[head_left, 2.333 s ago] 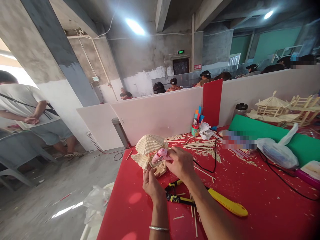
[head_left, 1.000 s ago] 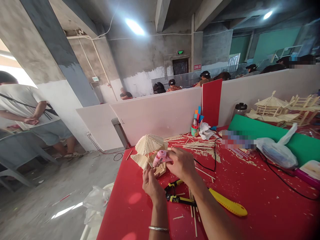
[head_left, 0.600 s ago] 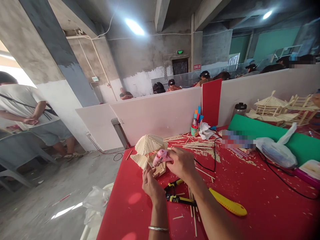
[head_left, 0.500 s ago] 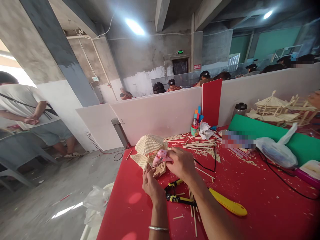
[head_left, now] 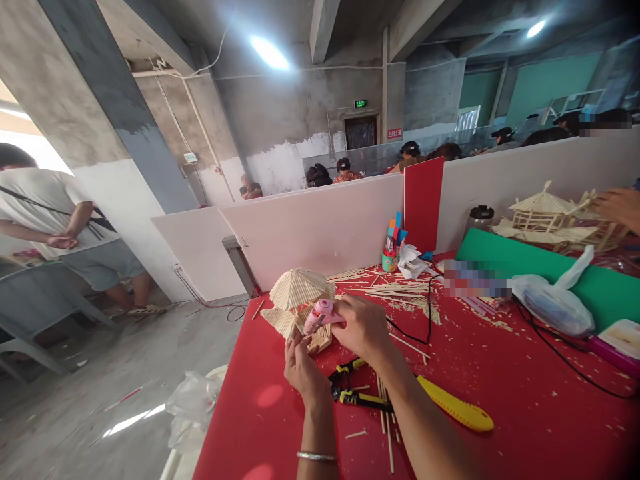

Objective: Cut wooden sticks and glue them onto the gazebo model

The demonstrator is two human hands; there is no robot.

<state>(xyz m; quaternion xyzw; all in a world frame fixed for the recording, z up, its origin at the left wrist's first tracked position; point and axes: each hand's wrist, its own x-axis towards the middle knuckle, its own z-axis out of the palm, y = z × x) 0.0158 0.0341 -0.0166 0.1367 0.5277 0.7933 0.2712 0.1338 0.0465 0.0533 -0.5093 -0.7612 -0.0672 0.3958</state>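
Note:
A small pavilion model (head_left: 301, 288) of thin wooden sticks, with two roof tiers, stands near the left edge of the red table. My right hand (head_left: 364, 328) is closed round a pink hot glue gun (head_left: 318, 316), its nozzle tilted down toward the model's lower roof. My left hand (head_left: 303, 365) has its fingers closed at the model's near lower edge, right under the nozzle; the exact grip is partly hidden. Yellow-and-black pliers (head_left: 363, 399) lie beneath my right forearm. A yellow-handled tool (head_left: 457, 405) lies to the right of that forearm.
Loose sticks (head_left: 397, 291) and scraps cover the table's back. A black cable (head_left: 430, 313) crosses them. Behind are a pen cup (head_left: 390, 260), a green board (head_left: 530, 267), a plastic bag (head_left: 555, 303) and a white partition (head_left: 320, 230). Another person's hand (head_left: 620, 205) is beside a larger stick model (head_left: 543, 217).
The glue gun has shifted very slightly left, while my left hand stays almost still. At far right, another person's hand has come further in over the larger stick model.

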